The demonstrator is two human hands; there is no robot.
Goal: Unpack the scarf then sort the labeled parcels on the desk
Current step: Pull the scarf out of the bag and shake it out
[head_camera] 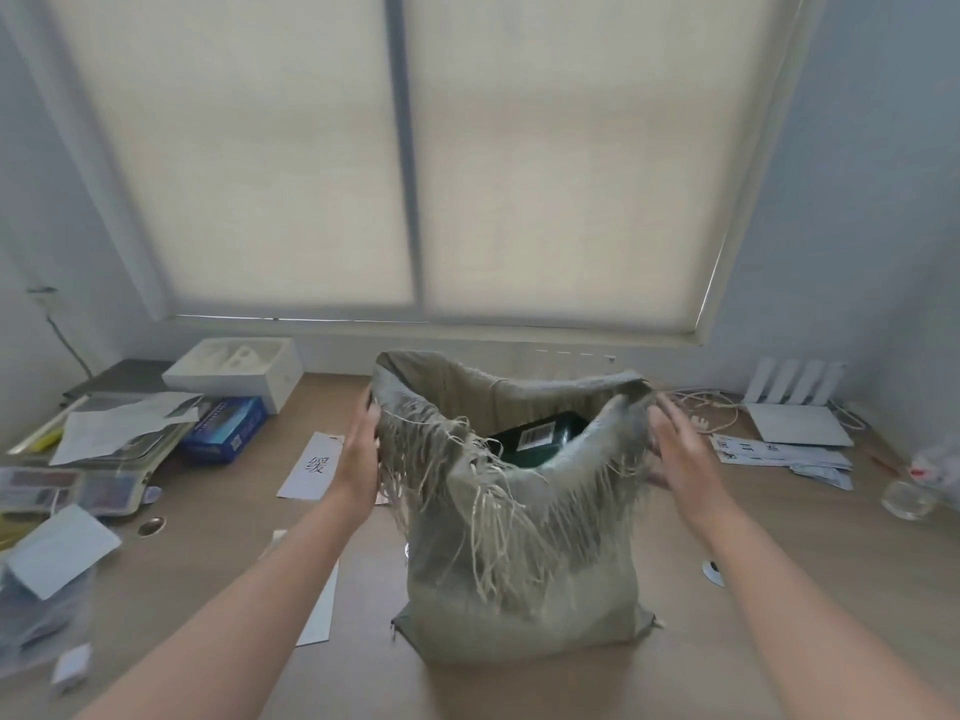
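Note:
A grey-green fringed scarf (519, 553) stands bundled like a sack on the wooden desk (779, 641), its top held apart. My left hand (361, 449) grips the left edge of the opening and my right hand (680, 449) grips the right edge. Inside the opening lies a dark parcel (540, 436) with a white barcode label; the rest of what the scarf holds is hidden. A white paper label (311, 467) with a printed character lies on the desk just left of my left wrist. Another white sheet (322, 610) lies partly under my left forearm.
At the left are a white box (234, 371), a blue box (226, 428), loose papers and plastic cases (67, 485). At the right are a white router (800, 407), cables, printed label sheets (769, 452) and a small clear dish (906, 498). Closed window blinds fill the back.

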